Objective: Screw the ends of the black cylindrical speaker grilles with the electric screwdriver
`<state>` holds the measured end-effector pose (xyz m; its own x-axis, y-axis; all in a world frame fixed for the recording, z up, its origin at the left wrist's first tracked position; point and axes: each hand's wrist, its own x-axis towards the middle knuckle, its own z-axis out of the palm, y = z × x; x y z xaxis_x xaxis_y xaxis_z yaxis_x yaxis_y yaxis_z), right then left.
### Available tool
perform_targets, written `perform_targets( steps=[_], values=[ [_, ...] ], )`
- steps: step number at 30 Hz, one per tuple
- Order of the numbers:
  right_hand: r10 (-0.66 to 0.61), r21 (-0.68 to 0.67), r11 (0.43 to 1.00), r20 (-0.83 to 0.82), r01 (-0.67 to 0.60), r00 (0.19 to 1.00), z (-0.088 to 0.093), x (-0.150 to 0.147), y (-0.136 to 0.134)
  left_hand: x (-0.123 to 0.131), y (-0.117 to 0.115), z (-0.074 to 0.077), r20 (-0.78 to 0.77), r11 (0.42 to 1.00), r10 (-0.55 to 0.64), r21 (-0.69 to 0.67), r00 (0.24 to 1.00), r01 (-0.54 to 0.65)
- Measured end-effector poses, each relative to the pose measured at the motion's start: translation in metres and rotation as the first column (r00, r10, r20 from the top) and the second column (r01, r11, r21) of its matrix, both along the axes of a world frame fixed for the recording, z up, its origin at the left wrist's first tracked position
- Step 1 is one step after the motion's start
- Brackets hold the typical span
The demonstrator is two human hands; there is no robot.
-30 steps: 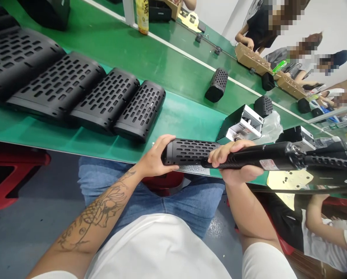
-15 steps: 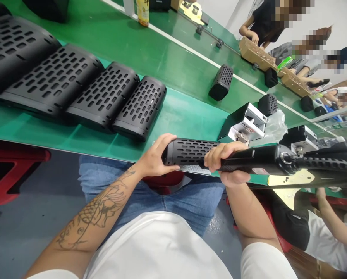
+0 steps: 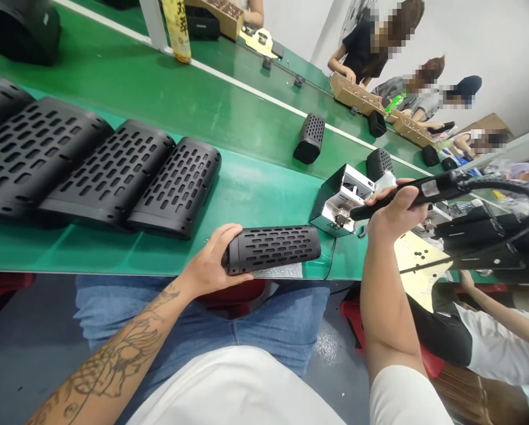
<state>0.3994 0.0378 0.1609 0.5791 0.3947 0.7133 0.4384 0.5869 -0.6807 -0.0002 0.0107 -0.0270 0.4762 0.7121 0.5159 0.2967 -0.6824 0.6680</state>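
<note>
My left hand [image 3: 212, 260] grips the left end of a black speaker housing [image 3: 276, 248] with rows of slots, lying near the table's front edge. Under its front side shows a piece of clear bubble wrap [image 3: 284, 271]. My right hand [image 3: 395, 209] is closed around a black electric screwdriver [image 3: 433, 188] with a cord curling from its back end. The screwdriver's front end is at the silver outlet of a black-and-white screw feeder [image 3: 342, 200]. Whether its bit touches a screw there is too small to tell.
Several similar housings [image 3: 176, 186] lie in a row on the left of the green table [image 3: 247, 183]. More stand farther back, one housing [image 3: 309, 139] near the middle. A yellow bottle [image 3: 176, 32] stands by a white post. Co-workers [image 3: 357, 50] sit across and on the right.
My right hand has moved the screwdriver away from the housing, up and right to the screw feeder. The left hand still holds the housing. The whole view has shifted somewhat.
</note>
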Motion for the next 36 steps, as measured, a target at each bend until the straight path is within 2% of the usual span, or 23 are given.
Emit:
perform_targets(
  steps=[3, 6, 10, 13, 16, 19, 21, 24, 26, 29, 32, 34, 36],
  values=[
    [-0.017, -0.069, 0.997, -0.007, 0.017, 1.000, -0.021, 0.029, 0.015, 0.000, 0.001, 0.000, 0.007, 1.000, 0.000, 0.011, 1.000, 0.000],
    [0.023, -0.121, 0.992, -0.039, -0.028, 0.999, -0.036, 0.030, 0.008, 0.000, 0.003, 0.002, 0.017, 1.000, -0.010, 0.015, 1.000, 0.010],
    [0.046, -0.155, 0.986, -0.059, -0.054, 0.997, -0.030, 0.009, -0.015, 0.000, 0.004, 0.006, 0.013, 0.998, -0.051, -0.043, 0.999, 0.052],
    [0.033, -0.043, 0.998, -0.061, -0.036, 0.998, -0.015, -0.007, -0.022, 0.000, 0.005, 0.008, 0.024, 0.992, -0.085, -0.091, 0.996, 0.087],
    [-0.054, 0.041, 0.998, -0.051, 0.056, 0.997, -0.009, -0.011, -0.013, 0.000, 0.005, 0.010, 0.048, 0.988, -0.091, -0.122, 0.995, 0.096],
    [-0.158, -0.017, 0.987, -0.037, 0.158, 0.987, -0.018, -0.004, 0.001, 0.000, 0.004, 0.011, 0.048, 0.984, -0.075, -0.157, 0.996, 0.081],
    [-0.182, -0.061, 0.982, -0.043, 0.180, 0.982, -0.030, 0.003, 0.005, 0.000, 0.004, 0.011, 0.045, 0.983, -0.067, -0.170, 0.997, 0.073],
    [-0.150, -0.102, 0.985, -0.081, 0.142, 0.985, -0.045, 0.007, 0.004, 0.001, 0.003, 0.011, 0.041, 0.983, -0.056, -0.171, 0.998, 0.062],
    [-0.113, -0.113, 0.988, -0.106, 0.101, 0.988, -0.047, 0.005, -0.001, 0.000, 0.004, 0.010, 0.037, 0.986, -0.053, -0.157, 0.998, 0.058],
    [-0.084, -0.073, 0.995, -0.151, 0.074, 0.985, -0.034, -0.005, -0.013, -0.003, 0.007, 0.007, 0.017, 0.991, -0.064, -0.113, 0.998, 0.065],
    [0.004, 0.001, 1.000, -0.223, -0.004, 0.975, -0.009, -0.024, -0.034, -0.004, 0.006, 0.011, -0.001, 0.999, -0.039, -0.007, 0.999, 0.039],
    [0.128, 0.029, 0.992, -0.271, -0.125, 0.954, 0.009, -0.042, -0.051, 0.001, -0.004, 0.021, 0.026, 0.995, 0.028, 0.100, 0.999, -0.031],
    [0.259, 0.042, 0.965, -0.289, -0.258, 0.922, 0.024, -0.063, -0.070, 0.012, -0.022, 0.040, 0.078, 0.985, 0.068, 0.152, 0.995, -0.080]
  ],
)
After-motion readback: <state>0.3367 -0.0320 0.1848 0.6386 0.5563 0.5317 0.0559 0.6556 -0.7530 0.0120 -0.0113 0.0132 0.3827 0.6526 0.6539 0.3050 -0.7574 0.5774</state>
